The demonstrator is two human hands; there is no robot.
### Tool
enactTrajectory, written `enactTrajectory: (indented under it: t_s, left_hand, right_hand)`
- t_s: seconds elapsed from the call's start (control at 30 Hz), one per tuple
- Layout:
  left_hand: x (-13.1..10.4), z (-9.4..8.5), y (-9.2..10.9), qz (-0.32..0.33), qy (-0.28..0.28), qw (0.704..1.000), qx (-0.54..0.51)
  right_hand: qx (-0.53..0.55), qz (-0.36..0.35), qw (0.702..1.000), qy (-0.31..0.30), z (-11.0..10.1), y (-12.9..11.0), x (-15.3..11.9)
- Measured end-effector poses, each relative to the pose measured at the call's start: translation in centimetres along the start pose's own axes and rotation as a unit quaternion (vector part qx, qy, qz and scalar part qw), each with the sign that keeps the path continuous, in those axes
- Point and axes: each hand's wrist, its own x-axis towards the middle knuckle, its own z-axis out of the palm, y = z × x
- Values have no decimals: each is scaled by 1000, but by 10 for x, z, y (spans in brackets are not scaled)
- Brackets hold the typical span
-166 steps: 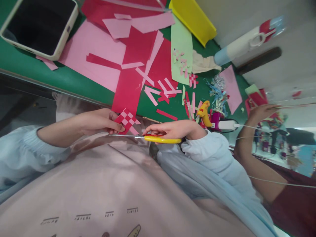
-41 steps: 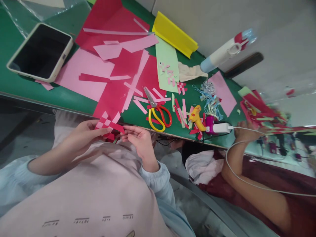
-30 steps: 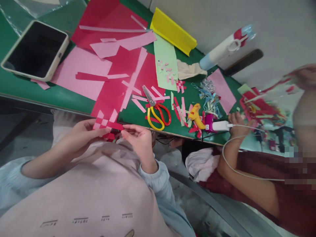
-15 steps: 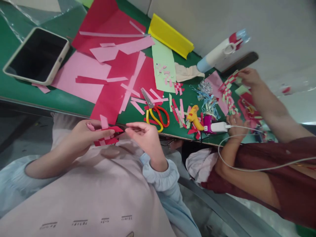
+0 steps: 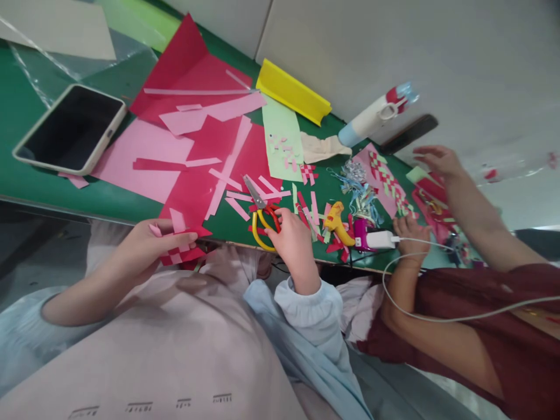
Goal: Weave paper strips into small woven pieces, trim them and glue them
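Note:
In my left hand I pinch a woven piece of red and pink paper strips at the table's front edge, thumb on top, with a pink strip end sticking up. My right hand is on the scissors, its fingers closed round the red handle loop. The scissors lie on the table with their blades pointing up and left among loose pink paper strips. Beneath the blades spread red paper sheets and pink paper.
A phone lies at the left. To the right are a yellow hot glue gun, a white charger with cable, tinsel and a bottle. A co-worker's hands are near woven strips. A yellow folded piece stands behind.
My right hand has left the woven piece and moved right to the scissors' handles. My left hand still holds the woven piece. The co-worker's far hand has let go of a woven strip.

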Motion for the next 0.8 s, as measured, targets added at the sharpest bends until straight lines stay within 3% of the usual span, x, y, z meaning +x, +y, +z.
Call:
enactTrajectory:
  t_s: [0.1,0.23,0.33,0.43,0.5,0.63,0.7,0.8]
  left_hand:
    - [3,4,8,-7,12,1000,-3]
    - [10,5,14,-4,27,1000,-4]
    - [15,5,17,-7,37,999,-15]
    - [18,8,25,-15,37,999,-22]
    - [19,11,32,-15,37,999,-30]
    - [21,18,44,-13,45,998,-31]
    - [23,19,48,-16,52,998,-21]
    - [26,17,52,-24,49,998,-6]
  right_hand:
    - [-48,-14,998,-22,-7,-5,2]
    - [-71,-23,997,-8,-15,-3,7]
    - [1,-21,1000,-10,-24,6,9]
    - [170,-12,985,-35,-31,17,7]
    - [326,-15,940,-100,-33,20,3]
    - [549,-42,788,-276,-25,19,-6]
    - [568,-71,751,-328,-18,16,-11]
    - [574,-92,725,-370,-11,11,-20]
